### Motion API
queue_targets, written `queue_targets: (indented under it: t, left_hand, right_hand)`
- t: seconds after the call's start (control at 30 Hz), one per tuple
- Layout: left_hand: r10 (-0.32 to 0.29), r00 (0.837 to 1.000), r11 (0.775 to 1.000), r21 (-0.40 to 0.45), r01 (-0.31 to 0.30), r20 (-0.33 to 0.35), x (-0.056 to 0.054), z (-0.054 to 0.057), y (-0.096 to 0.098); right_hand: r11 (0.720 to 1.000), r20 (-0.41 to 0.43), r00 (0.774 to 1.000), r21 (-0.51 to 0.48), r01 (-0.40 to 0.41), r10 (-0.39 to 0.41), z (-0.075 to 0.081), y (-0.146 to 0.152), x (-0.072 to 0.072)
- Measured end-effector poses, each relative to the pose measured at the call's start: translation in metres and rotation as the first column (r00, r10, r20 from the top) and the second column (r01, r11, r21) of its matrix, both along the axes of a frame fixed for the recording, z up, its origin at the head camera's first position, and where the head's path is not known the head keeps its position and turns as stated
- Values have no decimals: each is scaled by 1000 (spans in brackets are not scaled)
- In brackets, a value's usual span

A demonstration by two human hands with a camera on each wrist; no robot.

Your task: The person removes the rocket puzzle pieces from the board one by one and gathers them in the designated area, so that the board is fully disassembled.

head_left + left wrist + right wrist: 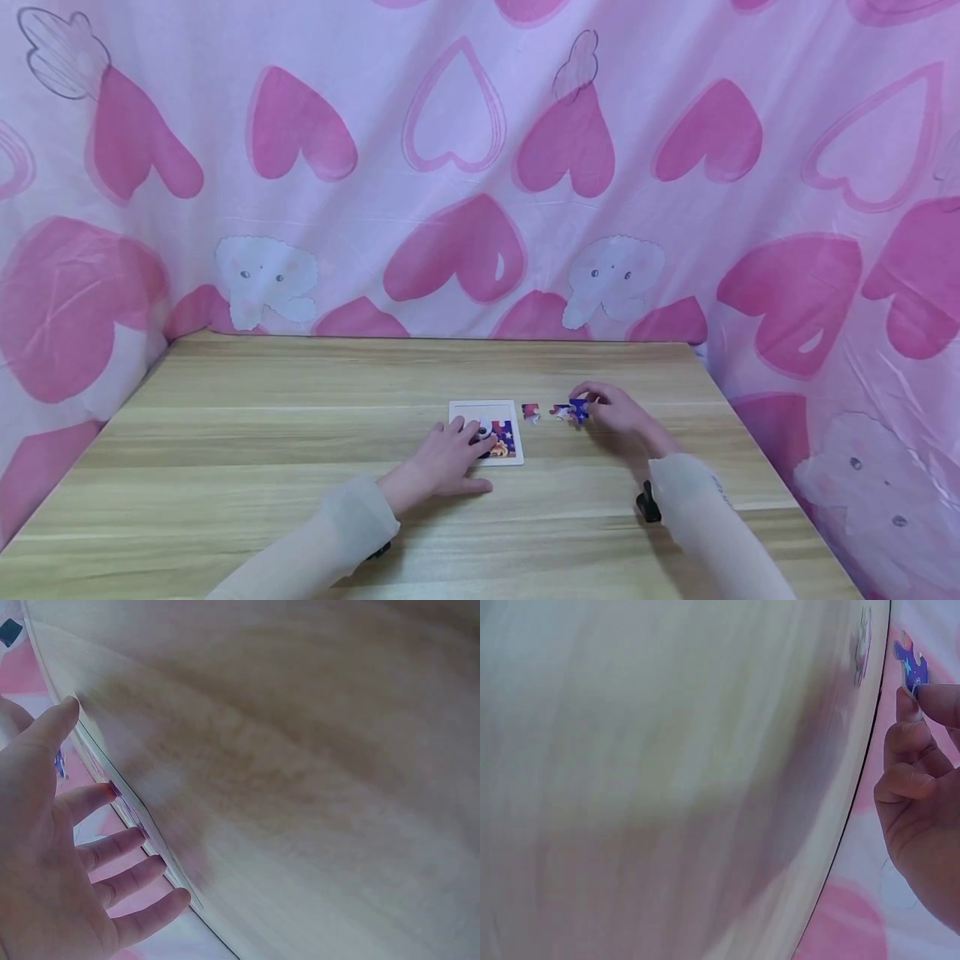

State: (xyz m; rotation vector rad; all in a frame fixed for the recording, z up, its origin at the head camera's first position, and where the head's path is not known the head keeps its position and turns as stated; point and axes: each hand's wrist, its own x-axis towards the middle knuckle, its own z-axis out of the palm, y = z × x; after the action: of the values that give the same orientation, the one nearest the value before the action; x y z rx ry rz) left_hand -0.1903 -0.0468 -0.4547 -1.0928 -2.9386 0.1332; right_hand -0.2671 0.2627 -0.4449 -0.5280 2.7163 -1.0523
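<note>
A small white-framed jigsaw puzzle tray (518, 437) lies on the table, partly filled with colourful pieces. Spread over its left side is my left hand (442, 462), fingers fairly straight and fingertips resting on the tray, hiding part of the picture. To the tray's right, my right hand (617, 410) pinches a dark blue puzzle piece (913, 669) between thumb and index finger. The right wrist view shows that piece raised off the tabletop, its other fingers curled. A reddish puzzle piece (531, 412) lies between tray and right hand, with a pale puzzle piece (558, 412) beside the held one.
The wooden table (262, 433) spreads around the tray on all sides. Behind it and along its sides hangs a pink curtain (360, 225) printed with hearts. A black device (648, 504) sits at my right wrist.
</note>
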Motion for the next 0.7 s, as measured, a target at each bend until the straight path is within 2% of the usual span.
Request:
queue_targets:
  t: [0.23,0.47,0.7]
  left_hand:
    - [-2,1000,1000,-5,2,1,0,1,0]
    - [-3,1000,1000,-1,3,-4,0,0,-1]
    - [13,1000,1000,-9,-12,13,0,0,0]
  right_hand:
    - [995,46,995,-44,88,-86,-7,15,-2]
    - [988,64,986,-17,154,-153,-11,22,-4]
    - [974,119,968,-11,225,-222,-13,21,-5]
